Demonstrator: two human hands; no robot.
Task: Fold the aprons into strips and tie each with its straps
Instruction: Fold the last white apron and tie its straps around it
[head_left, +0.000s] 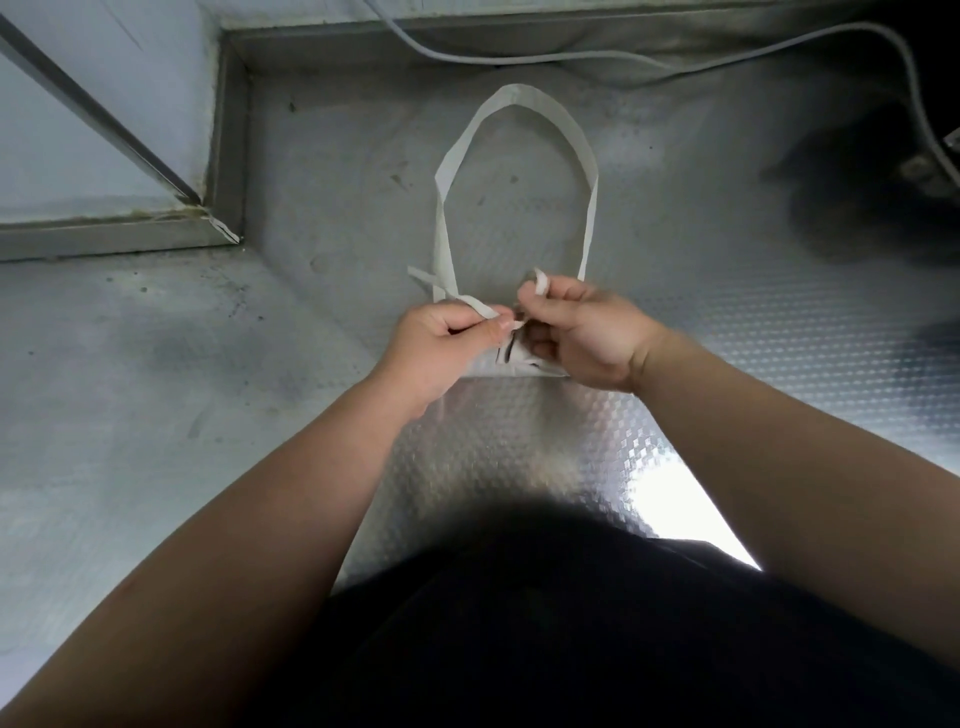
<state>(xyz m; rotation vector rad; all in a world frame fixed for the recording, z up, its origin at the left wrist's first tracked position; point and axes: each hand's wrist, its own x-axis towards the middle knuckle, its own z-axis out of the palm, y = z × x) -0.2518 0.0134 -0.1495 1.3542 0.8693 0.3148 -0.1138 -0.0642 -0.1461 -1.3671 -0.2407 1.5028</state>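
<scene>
Holding both straps over a folded apron (511, 368) on the desk (727, 338).
Pinching one strap (480, 307) in curled left hand (441, 340) fingers, gripping the other strap end (540, 283) in right hand (587, 340) fingers; beyond, neck loop (519, 96) flat on desk, near a grey cable (519, 60).

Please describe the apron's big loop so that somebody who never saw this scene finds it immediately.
On the embossed metal table, the left hand and right hand work at a folded apron. Just beyond them lies the neck loop, a pale band forming a tall arch on the metal. It is wider than the thin straps the hands pinch, and flat, unlike the round grey cable behind.
</scene>
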